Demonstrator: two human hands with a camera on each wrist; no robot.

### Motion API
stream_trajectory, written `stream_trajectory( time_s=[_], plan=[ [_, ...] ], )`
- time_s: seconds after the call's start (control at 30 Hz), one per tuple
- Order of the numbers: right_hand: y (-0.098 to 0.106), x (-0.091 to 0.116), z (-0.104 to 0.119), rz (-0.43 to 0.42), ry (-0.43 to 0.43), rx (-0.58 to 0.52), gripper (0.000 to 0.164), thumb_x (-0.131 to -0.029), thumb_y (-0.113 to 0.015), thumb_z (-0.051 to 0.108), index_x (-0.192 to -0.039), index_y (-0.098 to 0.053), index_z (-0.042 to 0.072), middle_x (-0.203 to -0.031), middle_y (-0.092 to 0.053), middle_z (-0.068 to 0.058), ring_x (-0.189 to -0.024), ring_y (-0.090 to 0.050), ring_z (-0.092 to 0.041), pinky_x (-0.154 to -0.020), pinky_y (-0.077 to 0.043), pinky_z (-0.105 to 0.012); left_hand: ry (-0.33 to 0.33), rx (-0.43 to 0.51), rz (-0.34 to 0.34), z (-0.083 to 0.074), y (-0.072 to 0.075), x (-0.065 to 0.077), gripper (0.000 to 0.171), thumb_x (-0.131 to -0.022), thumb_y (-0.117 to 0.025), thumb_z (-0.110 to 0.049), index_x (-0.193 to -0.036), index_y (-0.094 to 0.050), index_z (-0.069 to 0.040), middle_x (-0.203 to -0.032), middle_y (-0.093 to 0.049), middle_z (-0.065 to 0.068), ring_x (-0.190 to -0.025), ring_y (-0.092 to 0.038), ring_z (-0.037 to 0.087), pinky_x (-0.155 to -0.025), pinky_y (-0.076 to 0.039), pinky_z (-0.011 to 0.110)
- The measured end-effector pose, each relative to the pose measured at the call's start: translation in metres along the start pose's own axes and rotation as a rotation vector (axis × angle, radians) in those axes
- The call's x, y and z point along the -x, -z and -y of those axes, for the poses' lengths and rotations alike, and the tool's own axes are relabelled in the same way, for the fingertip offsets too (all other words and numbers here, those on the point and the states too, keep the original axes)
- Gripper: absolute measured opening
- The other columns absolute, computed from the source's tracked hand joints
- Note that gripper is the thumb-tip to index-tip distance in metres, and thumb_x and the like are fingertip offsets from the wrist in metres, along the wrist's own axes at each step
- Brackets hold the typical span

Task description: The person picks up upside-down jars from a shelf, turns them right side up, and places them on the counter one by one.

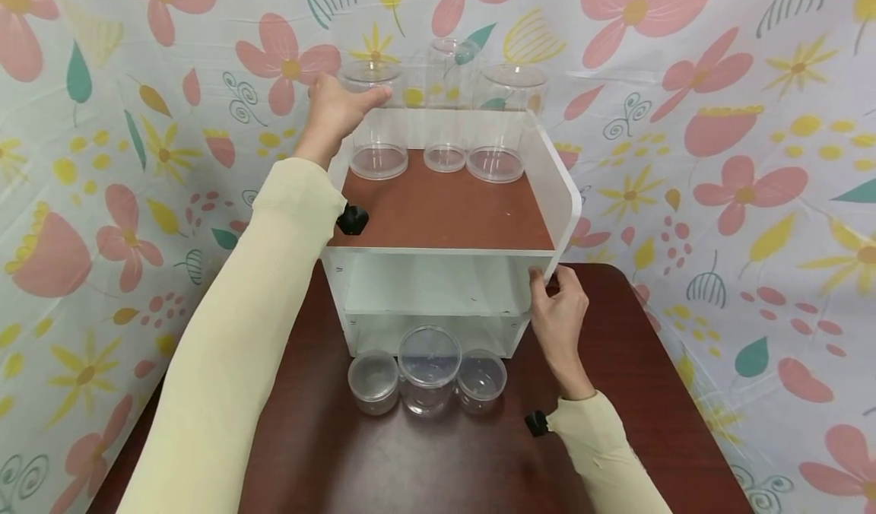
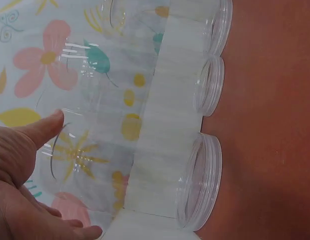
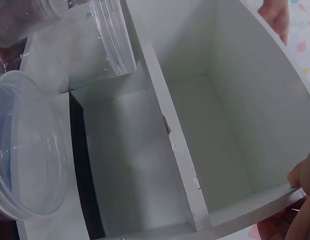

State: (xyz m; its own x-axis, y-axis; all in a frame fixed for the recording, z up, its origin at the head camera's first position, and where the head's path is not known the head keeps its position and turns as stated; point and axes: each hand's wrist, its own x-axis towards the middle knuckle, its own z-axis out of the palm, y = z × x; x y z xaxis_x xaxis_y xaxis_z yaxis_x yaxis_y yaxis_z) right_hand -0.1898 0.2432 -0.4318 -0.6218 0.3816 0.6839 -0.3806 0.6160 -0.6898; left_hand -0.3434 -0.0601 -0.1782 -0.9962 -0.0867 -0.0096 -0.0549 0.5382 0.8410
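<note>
My left hand [image 1: 340, 111] is at the upper end of a clear jar [image 1: 379, 162], thumb and fingers spread wide on either side. In the left wrist view its thumb [image 2: 47, 129] reaches the jar's side; contact by the other fingers is unclear. That jar stands on the brown top of a white shelf unit [image 1: 438, 252], beside a narrow clear jar [image 1: 445, 157] and a wider clear jar [image 1: 496, 164]. With thumb and fingers, my right hand [image 1: 563, 316] pinches the front edge of the unit's right side panel [image 1: 557, 183].
Before the unit, a tall lidded jar [image 1: 430, 369] stands between two small lidded jars, one left [image 1: 373, 381] and one right [image 1: 481, 381], on the dark wooden table [image 1: 383, 468]. A flowered curtain [image 1: 684, 118] hangs close behind and beside.
</note>
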Motion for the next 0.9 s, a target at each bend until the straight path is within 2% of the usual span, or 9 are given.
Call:
stream_trajectory(
  time_s=[0.23,0.6,0.77,0.9],
  plan=[
    [-0.0005,0.0004,-0.0003,0.004,-0.005,-0.005,0.016,-0.098,-0.071,0.007,-0.099,-0.072,-0.008,-0.093,-0.068,-0.020,-0.075,-0.065,-0.026,-0.066,-0.043,-0.011,-0.007,0.066,0.011,-0.0010,-0.0001,-0.0024,0.119,-0.090,-0.072,-0.056,-0.165,0.010,-0.013,-0.173,0.004,-0.003,-0.155,-0.006,0.007,-0.121,-0.019,0.023],
    [-0.0002,0.0005,0.0018,0.010,-0.013,-0.006,0.015,-0.096,-0.071,0.005,-0.098,-0.071,-0.009,-0.093,-0.067,-0.021,-0.075,-0.063,-0.026,-0.066,-0.043,-0.012,-0.006,0.034,0.070,-0.0008,-0.0027,-0.0062,0.122,-0.091,-0.071,-0.057,-0.162,0.021,-0.017,-0.172,0.012,-0.007,-0.155,-0.002,0.006,-0.122,-0.016,0.024],
    [-0.0002,0.0002,0.0020,0.008,-0.013,0.000,0.015,-0.096,-0.072,0.006,-0.098,-0.071,-0.009,-0.093,-0.068,-0.021,-0.077,-0.064,-0.027,-0.067,-0.043,-0.013,0.002,0.014,0.064,-0.0009,-0.0020,-0.0058,0.119,-0.091,-0.069,-0.059,-0.164,0.017,-0.018,-0.172,0.006,-0.006,-0.155,-0.009,0.008,-0.121,-0.021,0.026],
    [0.0008,-0.0004,0.0015,0.005,-0.011,0.000,0.015,-0.096,-0.072,0.006,-0.097,-0.070,-0.009,-0.093,-0.067,-0.021,-0.077,-0.064,-0.027,-0.068,-0.043,-0.014,-0.017,0.033,0.063,-0.0032,-0.0022,-0.0016,0.116,-0.091,-0.072,-0.056,-0.166,0.008,-0.018,-0.173,-0.003,-0.006,-0.154,-0.018,0.010,-0.120,-0.026,0.027]
  ],
)
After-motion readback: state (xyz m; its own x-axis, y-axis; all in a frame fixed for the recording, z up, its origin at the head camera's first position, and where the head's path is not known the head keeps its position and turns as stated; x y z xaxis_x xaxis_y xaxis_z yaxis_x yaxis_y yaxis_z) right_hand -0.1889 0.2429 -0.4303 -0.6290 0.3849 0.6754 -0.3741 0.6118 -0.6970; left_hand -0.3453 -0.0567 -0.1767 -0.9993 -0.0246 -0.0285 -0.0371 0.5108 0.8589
